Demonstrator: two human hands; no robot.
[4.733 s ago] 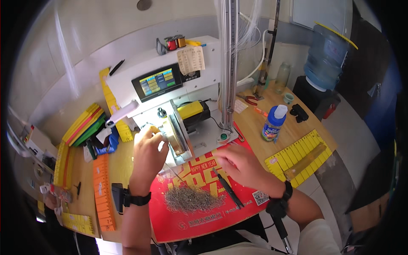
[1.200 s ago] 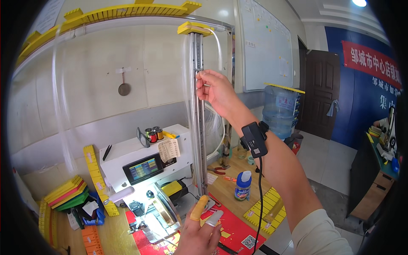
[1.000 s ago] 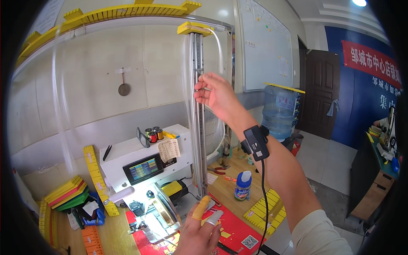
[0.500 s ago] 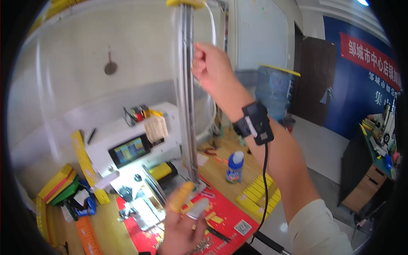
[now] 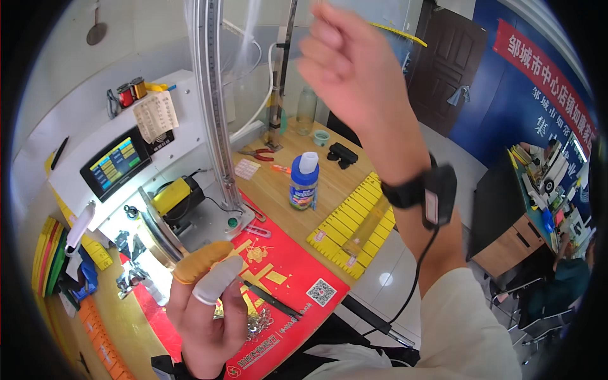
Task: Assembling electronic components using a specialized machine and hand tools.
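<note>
My right hand (image 5: 354, 66) is raised high at the upper middle, its fingers curled together in a pinch; whatever they hold is too small to make out. A black strapped device (image 5: 437, 193) with a cable sits on that wrist. Low down, my left hand (image 5: 209, 310) wears an orange finger cot (image 5: 201, 263) and a white finger cot (image 5: 218, 282). Its thumb presses close to the fingers, and anything between them is hidden. Just beyond it is a lit machine with a metal wheel (image 5: 158, 234). A red mat (image 5: 285, 310) lies under the left hand, with small metal pieces (image 5: 258, 323) and tweezers (image 5: 272, 299) on it.
A vertical metal rail (image 5: 212, 95) rises beside the machine's screen (image 5: 116, 164). On the wooden table stand a blue bottle (image 5: 304, 183), a yellow ruled board (image 5: 354, 221), red pliers (image 5: 256, 154) and a glass jar (image 5: 306, 111). Another person (image 5: 563, 278) sits at far right.
The view has swung down and to the right. My right hand has moved away from the rail, to its right. My left hand's thumb and fingers have drawn closer together.
</note>
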